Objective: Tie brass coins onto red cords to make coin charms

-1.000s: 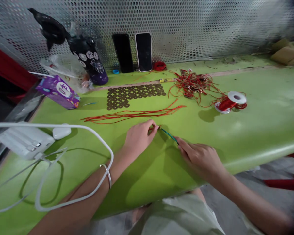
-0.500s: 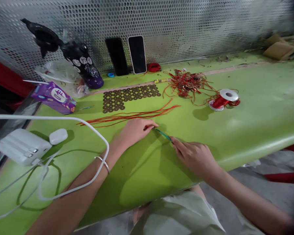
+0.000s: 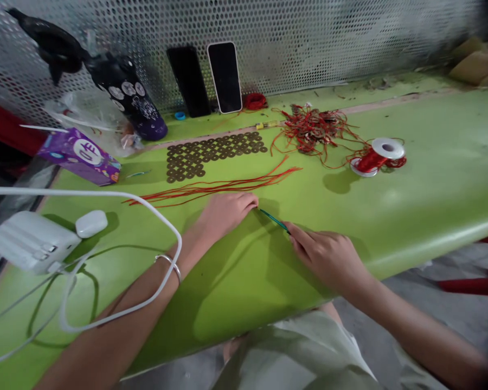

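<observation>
My right hand (image 3: 329, 257) is closed around the rear of a thin teal stick-like tool (image 3: 273, 218), probably a hook or needle; its exact kind is too small to tell. The tool slants up and left to the fingertips of my left hand (image 3: 233, 210). Those fingers are pinched together over the table, and what lies inside them is hidden. Just beyond the left hand, loose red cords (image 3: 211, 188) lie in a long bundle. Behind them, several round brown coins with holes (image 3: 215, 151) are set out in flat rows.
A tangled heap of red cords and coins (image 3: 313, 130) lies near a spool of red cord (image 3: 368, 160). Two phones (image 3: 224, 78) lean on the perforated metal panel. At left stand a dark bottle (image 3: 136, 103), a purple carton (image 3: 83, 154) and a white charger (image 3: 32, 241), its cable crossing my left forearm.
The left fingers have closed further and turned, hiding the bit of red that showed in them. The tool still reaches the left fingertips. The camera view has shifted slightly.
</observation>
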`<state>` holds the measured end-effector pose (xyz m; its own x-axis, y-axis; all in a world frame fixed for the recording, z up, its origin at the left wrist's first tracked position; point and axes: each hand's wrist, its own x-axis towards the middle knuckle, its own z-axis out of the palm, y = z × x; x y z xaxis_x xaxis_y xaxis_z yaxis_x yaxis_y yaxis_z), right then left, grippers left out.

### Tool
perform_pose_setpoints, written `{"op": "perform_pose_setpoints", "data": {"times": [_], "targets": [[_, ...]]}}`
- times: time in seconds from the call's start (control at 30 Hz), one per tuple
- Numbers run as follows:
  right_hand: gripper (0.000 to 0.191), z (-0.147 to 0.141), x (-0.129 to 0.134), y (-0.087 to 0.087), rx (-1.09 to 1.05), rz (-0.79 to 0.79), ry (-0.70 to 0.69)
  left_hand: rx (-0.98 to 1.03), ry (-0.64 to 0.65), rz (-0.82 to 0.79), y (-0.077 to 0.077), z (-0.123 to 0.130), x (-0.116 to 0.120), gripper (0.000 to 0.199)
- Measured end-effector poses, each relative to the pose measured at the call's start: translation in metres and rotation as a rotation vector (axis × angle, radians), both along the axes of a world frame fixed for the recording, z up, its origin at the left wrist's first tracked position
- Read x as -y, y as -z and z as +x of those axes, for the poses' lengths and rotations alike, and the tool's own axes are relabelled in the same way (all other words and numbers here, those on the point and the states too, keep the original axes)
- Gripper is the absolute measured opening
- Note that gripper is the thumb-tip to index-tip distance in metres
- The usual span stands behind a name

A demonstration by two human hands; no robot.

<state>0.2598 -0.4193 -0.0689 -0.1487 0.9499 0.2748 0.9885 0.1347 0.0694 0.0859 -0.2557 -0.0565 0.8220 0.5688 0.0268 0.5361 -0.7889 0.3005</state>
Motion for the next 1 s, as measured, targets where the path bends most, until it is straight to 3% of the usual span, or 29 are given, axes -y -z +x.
{"op": "perform_pose_setpoints", "data": {"times": [0.5,1.0], "targets": [[0.033,0.0014,0.0008,0.0025,-0.089,0.025,-0.024,-0.012,0.008,0.027,0.0033,0.0020,0.0005,0.022],[0.033,0.0028,0.0007,0.0037,-0.130,0.078,-0.041,0.107,0.062,0.102,0.0070,-0.0006,-0.0009,0.016]]}}
